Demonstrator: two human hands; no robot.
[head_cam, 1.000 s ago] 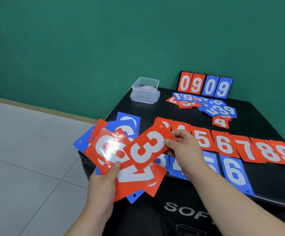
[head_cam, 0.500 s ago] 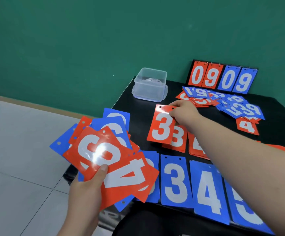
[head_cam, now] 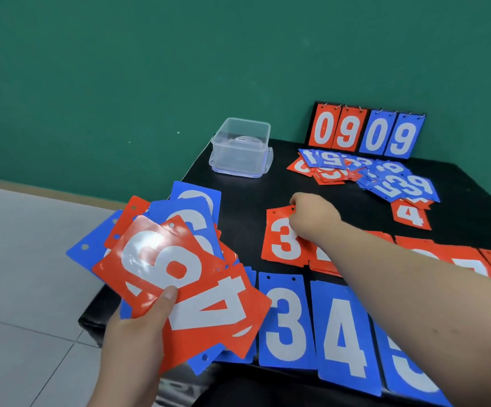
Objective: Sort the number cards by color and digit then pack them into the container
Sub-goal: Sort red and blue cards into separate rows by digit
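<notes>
Hands sorting number cards - one holding, one placing.
Left hand [head_cam: 138,327] grips a fan of red and blue cards [head_cam: 179,259] at near left, thumb clamped on a red 6; right hand [head_cam: 312,215] pinches the far corner of a red 3 card [head_cam: 281,245] lying on the black table [head_cam: 238,207]. Clear container [head_cam: 241,148] stands far left - well apart.

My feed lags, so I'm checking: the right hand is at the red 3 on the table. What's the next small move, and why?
Probably release it. The red 3 card lies flat in the red row above the blue 3 card, the right hand pinching its top edge; the left hand holds a fan of cards to sort.
</notes>
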